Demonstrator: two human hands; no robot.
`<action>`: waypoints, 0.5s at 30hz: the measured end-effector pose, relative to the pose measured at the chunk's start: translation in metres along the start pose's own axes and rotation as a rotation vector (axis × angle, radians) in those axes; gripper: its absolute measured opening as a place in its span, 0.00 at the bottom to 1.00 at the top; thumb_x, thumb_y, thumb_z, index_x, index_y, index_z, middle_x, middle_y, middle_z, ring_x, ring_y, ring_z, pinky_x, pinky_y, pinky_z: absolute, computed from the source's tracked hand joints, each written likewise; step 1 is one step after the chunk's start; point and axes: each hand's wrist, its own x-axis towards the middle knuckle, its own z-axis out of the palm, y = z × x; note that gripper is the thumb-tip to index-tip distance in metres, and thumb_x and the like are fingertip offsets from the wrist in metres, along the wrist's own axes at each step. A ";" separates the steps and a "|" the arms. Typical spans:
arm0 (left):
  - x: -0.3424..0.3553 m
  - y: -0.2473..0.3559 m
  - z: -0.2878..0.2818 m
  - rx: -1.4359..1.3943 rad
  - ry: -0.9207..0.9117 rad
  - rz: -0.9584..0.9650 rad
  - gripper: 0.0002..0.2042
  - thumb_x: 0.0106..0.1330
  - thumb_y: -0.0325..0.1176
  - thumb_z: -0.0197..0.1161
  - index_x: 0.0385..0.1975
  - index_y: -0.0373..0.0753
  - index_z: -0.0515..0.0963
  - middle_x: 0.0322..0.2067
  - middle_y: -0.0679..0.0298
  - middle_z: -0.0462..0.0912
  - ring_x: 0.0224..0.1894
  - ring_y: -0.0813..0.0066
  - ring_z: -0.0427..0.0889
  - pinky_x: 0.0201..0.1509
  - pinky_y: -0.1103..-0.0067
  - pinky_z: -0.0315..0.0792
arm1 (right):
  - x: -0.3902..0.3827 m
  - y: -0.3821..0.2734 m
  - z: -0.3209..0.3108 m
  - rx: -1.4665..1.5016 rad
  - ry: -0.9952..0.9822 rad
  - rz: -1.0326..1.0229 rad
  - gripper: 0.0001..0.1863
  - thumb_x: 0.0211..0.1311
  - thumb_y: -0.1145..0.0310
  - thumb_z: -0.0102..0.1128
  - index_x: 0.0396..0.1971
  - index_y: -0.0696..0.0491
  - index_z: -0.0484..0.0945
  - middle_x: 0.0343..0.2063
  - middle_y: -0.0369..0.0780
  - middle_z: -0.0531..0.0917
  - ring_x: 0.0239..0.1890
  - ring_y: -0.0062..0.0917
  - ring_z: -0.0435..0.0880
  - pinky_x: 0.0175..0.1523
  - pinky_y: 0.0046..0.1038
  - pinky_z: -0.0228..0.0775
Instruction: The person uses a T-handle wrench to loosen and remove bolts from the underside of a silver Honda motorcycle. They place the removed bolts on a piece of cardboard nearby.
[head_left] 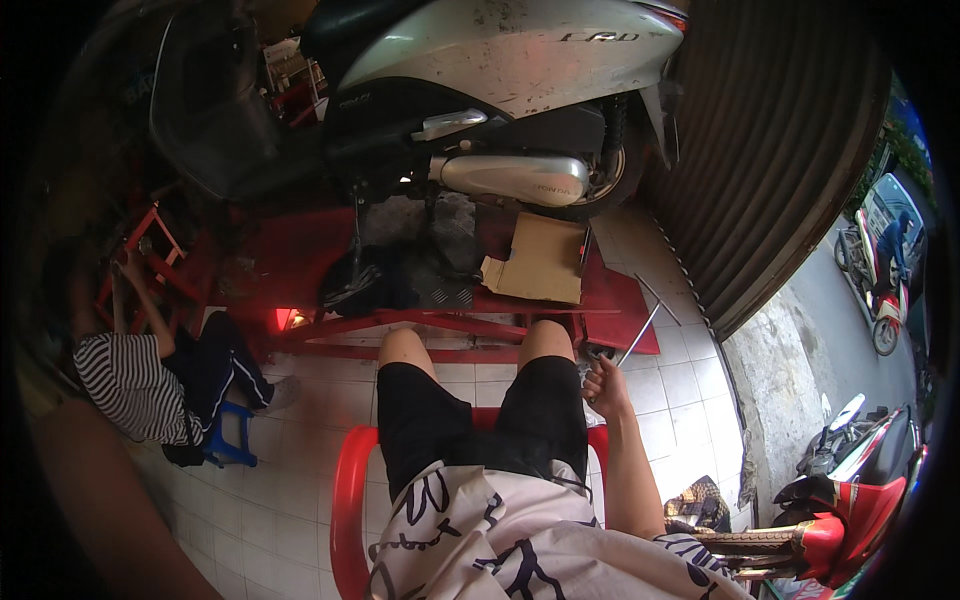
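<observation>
**Right hand grips metal rod; left hand out of view**

The fingers of the right hand point(603, 383) are closed around the lower end of a thin metal rod point(640, 334). The rod slants up and to the right over the tiled floor point(690, 420), toward the corner of the red lift platform point(620, 300). The grip hides the rod's lower tip. The left hand cannot be seen. The person sits on a red plastic chair point(350, 490). A silver scooter point(500, 60) stands on the platform, its front lost in shadow.
</observation>
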 end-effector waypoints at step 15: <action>-0.007 0.324 -0.153 0.466 0.082 1.003 0.17 0.67 0.42 0.41 0.38 0.31 0.68 0.28 0.59 0.72 0.29 0.70 0.70 0.34 0.77 0.65 | 0.029 0.022 -0.001 -1.326 0.547 -0.726 0.17 0.66 0.63 0.46 0.31 0.61 0.78 0.26 0.55 0.79 0.33 0.51 0.79 0.37 0.42 0.67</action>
